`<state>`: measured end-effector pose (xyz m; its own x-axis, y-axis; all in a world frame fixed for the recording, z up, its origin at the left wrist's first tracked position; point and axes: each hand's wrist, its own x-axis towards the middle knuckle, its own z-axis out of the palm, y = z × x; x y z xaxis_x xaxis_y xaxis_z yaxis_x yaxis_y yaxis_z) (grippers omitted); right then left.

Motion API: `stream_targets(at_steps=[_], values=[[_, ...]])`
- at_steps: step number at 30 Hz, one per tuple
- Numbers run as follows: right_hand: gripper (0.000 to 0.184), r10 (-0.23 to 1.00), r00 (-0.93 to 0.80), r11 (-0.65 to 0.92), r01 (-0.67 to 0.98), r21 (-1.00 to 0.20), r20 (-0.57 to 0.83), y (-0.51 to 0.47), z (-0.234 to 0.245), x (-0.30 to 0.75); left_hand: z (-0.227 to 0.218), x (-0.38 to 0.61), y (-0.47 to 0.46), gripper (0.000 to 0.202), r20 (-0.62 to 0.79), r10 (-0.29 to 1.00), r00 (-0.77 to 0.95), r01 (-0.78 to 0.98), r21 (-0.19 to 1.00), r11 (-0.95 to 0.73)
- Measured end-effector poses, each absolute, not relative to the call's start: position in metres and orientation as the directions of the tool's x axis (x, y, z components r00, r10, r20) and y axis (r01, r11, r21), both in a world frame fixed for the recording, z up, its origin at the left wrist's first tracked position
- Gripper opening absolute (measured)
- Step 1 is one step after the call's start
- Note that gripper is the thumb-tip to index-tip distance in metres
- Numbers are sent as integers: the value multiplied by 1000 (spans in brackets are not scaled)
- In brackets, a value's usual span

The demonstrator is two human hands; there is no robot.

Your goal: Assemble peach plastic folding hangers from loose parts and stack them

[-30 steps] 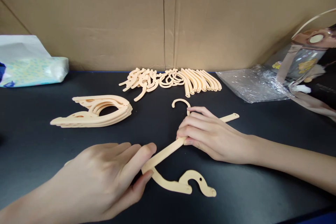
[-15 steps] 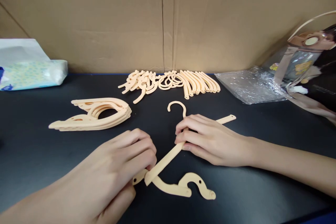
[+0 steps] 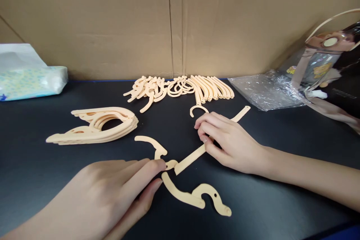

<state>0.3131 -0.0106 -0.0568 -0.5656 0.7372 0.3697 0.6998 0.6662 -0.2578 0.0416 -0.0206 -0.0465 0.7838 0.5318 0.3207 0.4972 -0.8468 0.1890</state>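
Note:
My left hand is closed, its thumb and fingertips pinching a curved cream hanger piece. The holed end of that piece meets the lower end of a straight hanger arm. My right hand is closed over the middle of this part-built hanger, and its fingers hide the joint. Beyond the fingers show the hook and the other arm. A loose curved hanger piece with a hole lies on the table just right of my left fingertips.
A stack of folded hangers lies at the left. Several loose hanger parts are piled along the cardboard wall. A tissue pack is at far left; a clear plastic bag and a strapped bottle stand at right.
My left hand has turned and shifted, so more of its curved piece shows. The hanger's lower end and hook have moved right, with my right hand a little up and right.

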Motion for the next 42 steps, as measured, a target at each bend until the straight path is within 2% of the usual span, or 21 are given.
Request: stream_targets(at_steps=[3, 7, 11, 13, 16, 19, 23, 25, 27, 30, 32, 36, 42], values=[[17, 734, -563, 665, 709, -236, 380, -10, -57, 313, -46, 41, -17, 20, 287, 533, 796, 515, 143, -845], [16, 763, -524, 628, 739, -244, 379, -12, -58, 313, -43, 41, -8, 22, 320, 504, 802, 520, 43, -853], [14, 768, -511, 625, 730, -278, 386, -16, -57, 311, -44, 39, -4, 35, 278, 465, 841, 488, -16, -873], [20, 768, -502, 628, 710, -319, 397, -18, -56, 310, -45, 39, -5, 38, 271, 474, 838, 491, 2, -871], [20, 764, -485, 639, 658, -398, 424, -18, -55, 310, -45, 46, -6, 33, 277, 550, 788, 547, 94, -832], [15, 756, -454, 647, 629, -432, 472, -16, -54, 314, -42, 60, -2, 45, 286, 605, 743, 591, 145, -794], [17, 805, -399, 576, 706, -412, 439, -11, -54, 324, -34, 82, 7, 55, 276, 589, 759, 606, 31, -795], [17, 844, -363, 516, 749, -415, 394, -9, -54, 327, -34, 90, 9, 49, 286, 580, 763, 615, -44, -787], [17, 859, -353, 491, 772, -405, 370, -9, -55, 330, -37, 94, 9, 34, 303, 557, 773, 602, -72, -795], [17, 851, -383, 507, 781, -365, 360, -8, -56, 331, -44, 93, 9, 12, 297, 525, 797, 551, -3, -835], [15, 849, -389, 513, 772, -377, 358, -9, -56, 330, -49, 88, 11, 9, 291, 524, 800, 525, 82, -847], [14, 858, -372, 503, 748, -433, 355, -9, -55, 329, -55, 82, 15, 22, 314, 539, 781, 506, 187, -842], [16, 854, -374, 494, 802, -335, 362, -8, -56, 328, -57, 81, 17, 37, 325, 546, 772, 490, 243, -837]])
